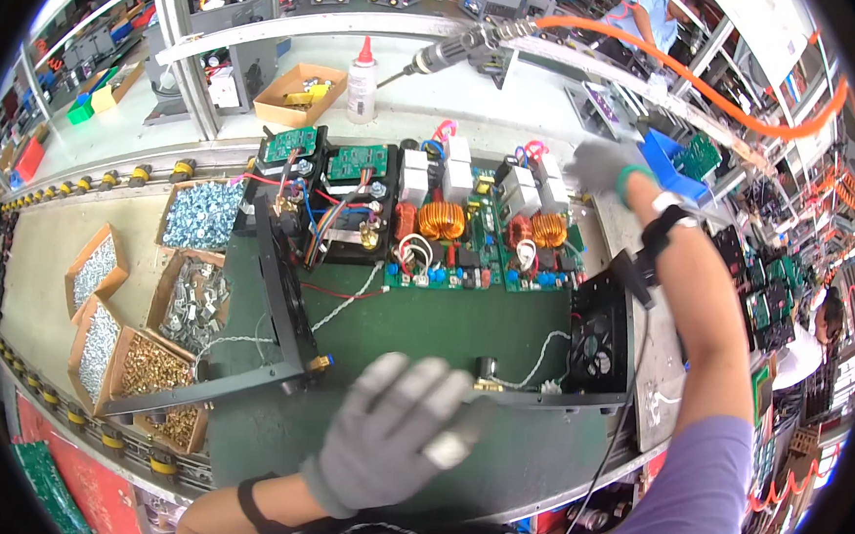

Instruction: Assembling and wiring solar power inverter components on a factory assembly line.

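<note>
My left hand (pixel 392 439), in a grey glove with pale fingertips, hovers over the green work mat (pixel 433 331) near the front. Its fingers are apart and I see nothing held. My right hand (pixel 602 168), also gloved, reaches far right beside a blue bin (pixel 671 164); motion smears its fingers. Between them stands a black metal panel with a fan (pixel 594 348), a white twisted cable beside it. Another black panel (pixel 285 283) stands tilted at left. Behind the mat sit two circuit boards with copper coils (pixel 442 221) and black modules topped by green boards (pixel 360 163).
Cardboard boxes of silver screws (pixel 201 214), metal clips (pixel 191 297) and brass-coloured fasteners (pixel 152 363) stand at left. A power screwdriver (pixel 455 51) on an orange hose lies across the rail at the back, near a red-tipped bottle (pixel 362 92). More boards are stacked at far right.
</note>
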The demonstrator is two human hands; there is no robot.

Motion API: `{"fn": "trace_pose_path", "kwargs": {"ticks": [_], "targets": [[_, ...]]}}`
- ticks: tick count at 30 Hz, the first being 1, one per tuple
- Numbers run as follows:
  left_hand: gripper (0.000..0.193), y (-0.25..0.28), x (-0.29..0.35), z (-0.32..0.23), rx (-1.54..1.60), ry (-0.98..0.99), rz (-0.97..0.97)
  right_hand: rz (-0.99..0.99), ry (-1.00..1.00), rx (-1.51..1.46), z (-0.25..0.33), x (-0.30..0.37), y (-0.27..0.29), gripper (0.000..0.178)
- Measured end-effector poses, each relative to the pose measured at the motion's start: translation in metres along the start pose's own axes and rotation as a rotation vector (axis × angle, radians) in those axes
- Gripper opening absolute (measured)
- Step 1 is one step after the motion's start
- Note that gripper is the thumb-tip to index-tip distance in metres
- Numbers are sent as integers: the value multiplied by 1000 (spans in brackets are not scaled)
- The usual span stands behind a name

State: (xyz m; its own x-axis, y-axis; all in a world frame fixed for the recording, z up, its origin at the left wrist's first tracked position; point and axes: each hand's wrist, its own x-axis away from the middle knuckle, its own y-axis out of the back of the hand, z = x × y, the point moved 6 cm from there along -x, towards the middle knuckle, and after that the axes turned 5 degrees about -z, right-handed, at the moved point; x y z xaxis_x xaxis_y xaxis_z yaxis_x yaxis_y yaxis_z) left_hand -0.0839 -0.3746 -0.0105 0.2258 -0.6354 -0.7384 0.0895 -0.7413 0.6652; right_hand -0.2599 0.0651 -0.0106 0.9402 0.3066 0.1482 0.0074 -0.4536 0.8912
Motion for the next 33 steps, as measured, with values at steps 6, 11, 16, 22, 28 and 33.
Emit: {"fn": "trace_pose_path", "kwargs": {"ticks": [6,11,16,22,28,33], "targets": [[43,-62,-44,-15,135,17,299,318,-1019,-727,19,-8,-66,47],[38,-68,-33,-27,-64,-48,186,43,-879,-421,29,-2,-24,32],[32,-71,-38,-27,-37,-36,140,-473,-938,-517,40,53,41,66],[31,-94,-47,-7,-50,87,129,-1042,-380,-281,107,100,179,70],[29,-116,-42,-1,-54,86,95,-1069,-269,-893,153,175,242,72],[26,-46,-45,50,594,400,-178,-908,211,-610,223,229,250,79]]}}
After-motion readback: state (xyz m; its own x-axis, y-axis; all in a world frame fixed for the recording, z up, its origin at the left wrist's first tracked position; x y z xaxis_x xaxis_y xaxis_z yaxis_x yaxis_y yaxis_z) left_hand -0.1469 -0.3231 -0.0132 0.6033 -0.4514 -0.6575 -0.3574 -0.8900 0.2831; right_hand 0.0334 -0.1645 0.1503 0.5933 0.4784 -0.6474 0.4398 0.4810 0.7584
